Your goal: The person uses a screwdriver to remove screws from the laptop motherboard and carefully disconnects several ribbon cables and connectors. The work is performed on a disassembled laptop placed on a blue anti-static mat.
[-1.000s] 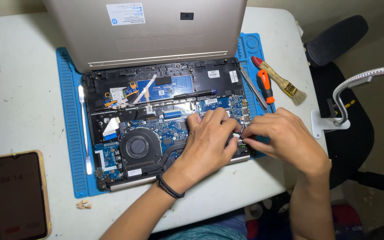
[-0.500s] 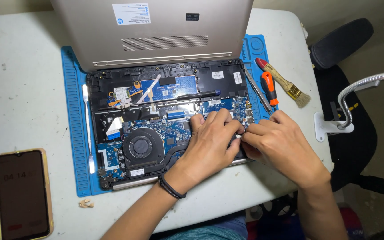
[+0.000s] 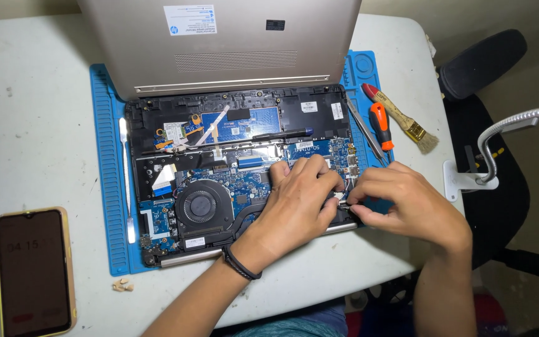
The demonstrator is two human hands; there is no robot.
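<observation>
Connector (image 3: 340, 195) pinched, seemingly, between narrow fingers of left hand (image 3: 297, 200), right hand (image 3: 407, 206).

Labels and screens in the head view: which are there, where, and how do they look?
White rectangular sticker with blue print: on the gold laptop lid, upper left.
Small black rectangular label: lid centre.
Two small white labels: inside the open laptop base.
Gold-edged phone's dark screen: table, bottom left.

Home repair desk (blue work mat (image 3: 108, 187); opened laptop (image 3: 219, 181); screwdriver (image 3: 380, 125))
</observation>
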